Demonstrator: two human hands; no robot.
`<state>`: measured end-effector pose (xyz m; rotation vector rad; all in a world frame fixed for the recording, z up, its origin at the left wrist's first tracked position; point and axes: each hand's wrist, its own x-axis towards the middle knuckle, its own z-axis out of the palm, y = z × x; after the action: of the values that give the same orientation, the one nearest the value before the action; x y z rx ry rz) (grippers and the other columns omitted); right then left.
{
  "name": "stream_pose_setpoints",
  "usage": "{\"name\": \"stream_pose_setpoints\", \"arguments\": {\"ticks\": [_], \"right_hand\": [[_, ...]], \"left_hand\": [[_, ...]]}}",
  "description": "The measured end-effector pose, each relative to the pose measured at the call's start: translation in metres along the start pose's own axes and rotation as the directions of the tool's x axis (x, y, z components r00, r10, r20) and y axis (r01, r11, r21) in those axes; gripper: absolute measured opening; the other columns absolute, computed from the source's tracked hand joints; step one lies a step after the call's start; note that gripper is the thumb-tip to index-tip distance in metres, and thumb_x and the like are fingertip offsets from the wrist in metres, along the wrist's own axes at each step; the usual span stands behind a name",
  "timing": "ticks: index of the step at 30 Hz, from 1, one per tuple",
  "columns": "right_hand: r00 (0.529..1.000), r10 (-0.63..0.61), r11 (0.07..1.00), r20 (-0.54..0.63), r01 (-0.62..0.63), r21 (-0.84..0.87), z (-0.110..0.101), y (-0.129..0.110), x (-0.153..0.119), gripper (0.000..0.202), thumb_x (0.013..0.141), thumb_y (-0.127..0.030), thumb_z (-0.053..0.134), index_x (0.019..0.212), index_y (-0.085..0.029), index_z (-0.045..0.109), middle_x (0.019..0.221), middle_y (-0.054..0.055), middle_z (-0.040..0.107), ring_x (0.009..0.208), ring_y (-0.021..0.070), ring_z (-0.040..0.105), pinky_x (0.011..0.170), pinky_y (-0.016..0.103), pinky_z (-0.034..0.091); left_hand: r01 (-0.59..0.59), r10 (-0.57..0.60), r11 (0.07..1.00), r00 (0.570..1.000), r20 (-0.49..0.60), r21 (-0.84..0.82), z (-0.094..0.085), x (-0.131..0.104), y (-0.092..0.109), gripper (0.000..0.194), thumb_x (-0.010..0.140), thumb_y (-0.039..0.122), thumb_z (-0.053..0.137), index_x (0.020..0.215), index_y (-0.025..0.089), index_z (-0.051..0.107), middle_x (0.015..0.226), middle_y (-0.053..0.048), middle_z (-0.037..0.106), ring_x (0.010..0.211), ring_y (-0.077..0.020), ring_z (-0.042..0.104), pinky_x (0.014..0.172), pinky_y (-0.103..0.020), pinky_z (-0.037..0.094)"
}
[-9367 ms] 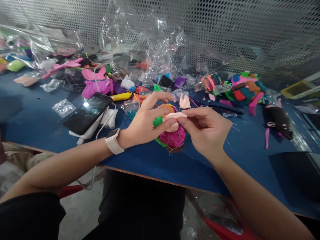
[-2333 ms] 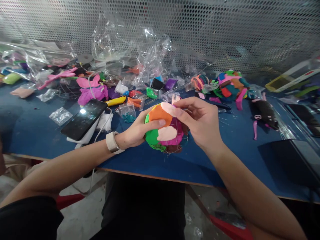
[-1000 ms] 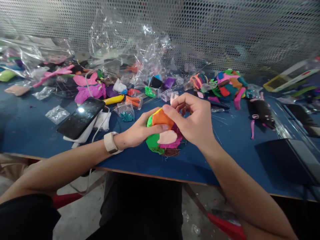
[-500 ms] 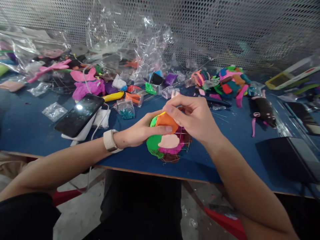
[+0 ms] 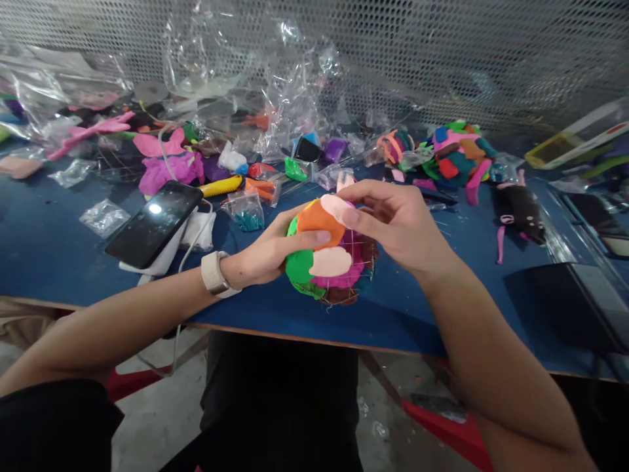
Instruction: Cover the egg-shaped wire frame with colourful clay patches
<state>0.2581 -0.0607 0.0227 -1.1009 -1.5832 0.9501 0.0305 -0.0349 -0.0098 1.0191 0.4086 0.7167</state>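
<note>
My left hand (image 5: pixel 275 246) is wrapped round the left side of a rounded wire-mesh form (image 5: pixel 356 246) covered in patches of coloured clay. Its thumb lies across an orange patch (image 5: pixel 319 219). Green clay (image 5: pixel 299 265) covers the form's left side, and a pale pink patch (image 5: pixel 331 262) sits below the orange. At the top edge, my right hand (image 5: pixel 393 216) pinches a second pale pink piece (image 5: pixel 335 207), which overlaps the orange. Bare wire shows on the right side over magenta and brown clay.
A phone (image 5: pixel 154 223) rests on a white object at the left. Clay packets and clear plastic (image 5: pixel 295 98) line the back. Another colourful clay form (image 5: pixel 457 154) stands at the back right, near a black clay figure (image 5: pixel 521 213). A dark box (image 5: pixel 565 308) is at the right.
My right hand has shifted slightly right and its fingers have moved, uncovering the pale pink piece at the top. The form appears a little higher and tilted differently.
</note>
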Motion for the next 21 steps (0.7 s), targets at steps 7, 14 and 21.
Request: {"name": "stream_pose_setpoints", "arguments": {"ticks": [7,14,21], "right_hand": [[1.0,0.009,1.0,0.007,-0.009,-0.019,-0.002,0.001,-0.001,0.052,0.086,-0.073,0.102,0.107,-0.027,0.093,0.107,0.006,0.087,0.098,0.024,0.077,0.073,0.034,0.06],[0.999,-0.033,0.999,-0.027,0.033,-0.016,-0.003,0.007,0.001,0.047,0.093,-0.074,0.095,0.101,-0.028,0.094,0.097,0.004,0.085,0.091,0.0222,0.074,0.075,0.036,0.059],[0.988,-0.065,0.998,-0.142,0.064,-0.016,-0.002,0.011,0.001,0.047,0.088,-0.077,0.099,0.097,-0.031,0.094,0.098,0.005,0.086,0.092,0.0243,0.076,0.077,0.04,0.063]], "left_hand": [[0.006,-0.006,1.0,0.999,-0.042,0.003,-0.002,0.0,-0.005,0.046,0.087,0.044,0.106,0.12,0.023,0.082,0.101,0.0,0.085,0.084,-0.0163,0.08,0.077,-0.026,0.064],[0.044,-0.042,0.998,0.997,-0.062,0.033,-0.002,0.0,-0.005,0.053,0.087,0.047,0.104,0.127,0.022,0.081,0.113,-0.004,0.089,0.095,-0.0227,0.085,0.085,-0.031,0.067],[0.028,-0.028,1.0,0.993,-0.116,-0.006,-0.003,0.0,-0.003,0.046,0.085,0.043,0.104,0.118,0.023,0.08,0.107,-0.001,0.088,0.092,-0.0201,0.085,0.084,-0.029,0.068]]}}
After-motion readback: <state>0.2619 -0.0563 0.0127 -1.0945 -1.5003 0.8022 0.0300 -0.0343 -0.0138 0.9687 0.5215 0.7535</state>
